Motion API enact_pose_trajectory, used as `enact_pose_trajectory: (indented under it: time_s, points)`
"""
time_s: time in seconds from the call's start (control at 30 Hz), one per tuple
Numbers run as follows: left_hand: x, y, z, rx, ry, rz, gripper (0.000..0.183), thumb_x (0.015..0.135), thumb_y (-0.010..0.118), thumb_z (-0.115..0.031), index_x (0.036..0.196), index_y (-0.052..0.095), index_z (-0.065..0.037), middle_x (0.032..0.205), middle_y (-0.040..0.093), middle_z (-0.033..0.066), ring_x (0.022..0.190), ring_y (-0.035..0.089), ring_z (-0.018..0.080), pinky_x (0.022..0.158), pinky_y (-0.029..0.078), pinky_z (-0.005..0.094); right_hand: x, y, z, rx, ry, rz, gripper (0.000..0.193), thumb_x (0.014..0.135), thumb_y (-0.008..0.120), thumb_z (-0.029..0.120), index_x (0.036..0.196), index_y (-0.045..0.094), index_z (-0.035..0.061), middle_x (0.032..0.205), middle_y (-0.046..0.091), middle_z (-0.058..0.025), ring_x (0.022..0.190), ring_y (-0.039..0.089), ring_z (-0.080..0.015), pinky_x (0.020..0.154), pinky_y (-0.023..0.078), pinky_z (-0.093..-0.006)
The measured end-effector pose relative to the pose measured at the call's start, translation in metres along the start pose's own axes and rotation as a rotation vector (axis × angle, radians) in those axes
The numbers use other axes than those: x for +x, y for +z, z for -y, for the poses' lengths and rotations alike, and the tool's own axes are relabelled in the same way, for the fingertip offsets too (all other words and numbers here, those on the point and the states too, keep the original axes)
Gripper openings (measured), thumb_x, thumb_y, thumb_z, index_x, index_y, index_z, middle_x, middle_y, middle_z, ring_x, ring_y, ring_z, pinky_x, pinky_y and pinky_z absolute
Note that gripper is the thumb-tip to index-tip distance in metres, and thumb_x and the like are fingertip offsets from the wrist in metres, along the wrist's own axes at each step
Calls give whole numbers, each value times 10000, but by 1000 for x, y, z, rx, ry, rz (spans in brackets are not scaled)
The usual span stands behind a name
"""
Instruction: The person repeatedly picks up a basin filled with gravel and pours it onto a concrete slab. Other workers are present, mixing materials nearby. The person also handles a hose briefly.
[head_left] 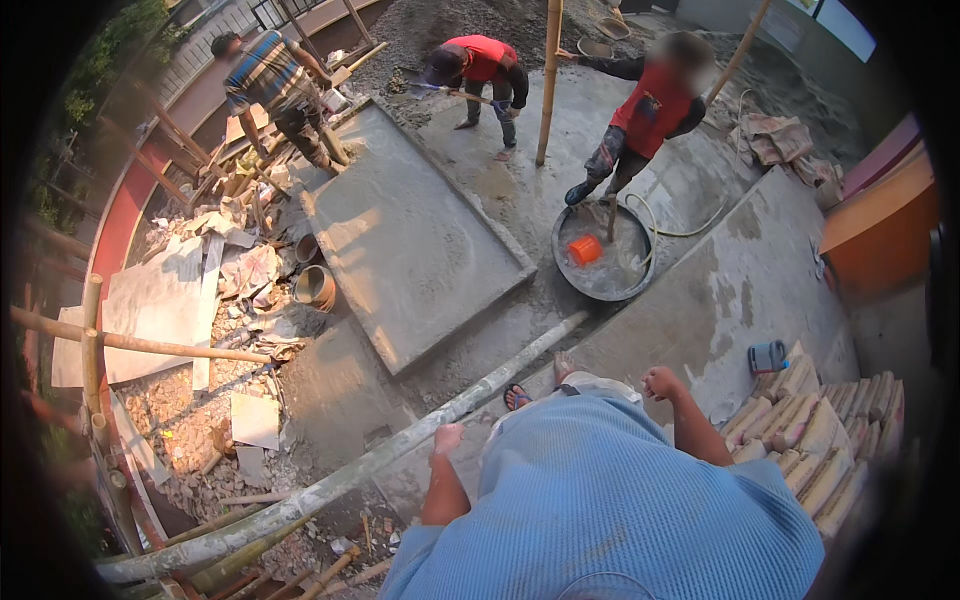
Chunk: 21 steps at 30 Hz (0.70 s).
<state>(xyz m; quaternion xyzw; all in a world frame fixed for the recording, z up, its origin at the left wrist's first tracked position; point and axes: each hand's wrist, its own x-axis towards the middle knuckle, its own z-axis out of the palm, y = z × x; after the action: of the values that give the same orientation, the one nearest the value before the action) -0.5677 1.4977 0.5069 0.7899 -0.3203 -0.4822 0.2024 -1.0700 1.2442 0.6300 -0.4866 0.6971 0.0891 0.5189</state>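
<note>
My left hand [448, 438] hangs closed beside my blue shirt, just this side of a long grey-smeared pole [470, 392]. No object shows in it. On the other side, my right hand [660, 383] is curled into a loose fist over the concrete, with nothing visible in it. My bare forearms come out from the shirt's sleeves. Beyond the pole lies a shallow rectangular bed of wet grey mortar [415, 235] with a raised rim. A round black tub [605, 292] of water stands ahead to the right, and an orange bucket [584, 250] sits in it.
A person in red [650, 110] stands by the tub, holding a bamboo post [549, 90]. Another bends with a shovel [440, 88]; a third, in stripes [270, 75], stoops at the bed's left. Stacked sacks [800, 430] carry a blue jerrycan [768, 356]. Rubble [180, 415] lies left.
</note>
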Motion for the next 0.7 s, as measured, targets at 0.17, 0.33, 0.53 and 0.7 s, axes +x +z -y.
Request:
enact_pose_trajectory:
  time_s: [0.17, 0.33, 0.53, 0.7]
  points:
    - [-21, 18, 0, -87, -215, 112, 268, 720, 568, -304, 631, 647, -63, 545, 568, 47, 474, 526, 144, 461, 423, 293, -9, -12, -34, -7, 99, -8, 210, 858, 481, 172, 929, 603, 17, 770, 633, -94, 634, 632, -182, 508, 515, -339]
    - [-17, 13, -20, -46, -274, 109, 284, 734, 582, -336, 657, 654, -72, 575, 574, 49, 495, 535, 143, 459, 425, 290, 4, -17, -40, 66, 77, -24, 207, 858, 482, 170, 937, 602, 21, 770, 633, -93, 644, 636, -184, 513, 515, -334]
    - [14, -22, -105, 40, -191, 225, 426, 789, 592, -483, 707, 646, -68, 600, 576, 42, 541, 539, 132, 472, 417, 275, 33, -26, -7, 116, 5, 23, 226, 847, 491, 203, 926, 608, 26, 760, 620, -88, 634, 620, -177, 533, 518, -327]
    - [4, -23, -210, 311, -90, 656, 521, 852, 467, -519, 796, 634, -29, 667, 575, 34, 625, 555, 148, 541, 448, 284, 39, -52, 45, 98, -55, 157, 394, 837, 552, 383, 775, 620, 0, 631, 584, -80, 557, 573, -176, 517, 477, -306]
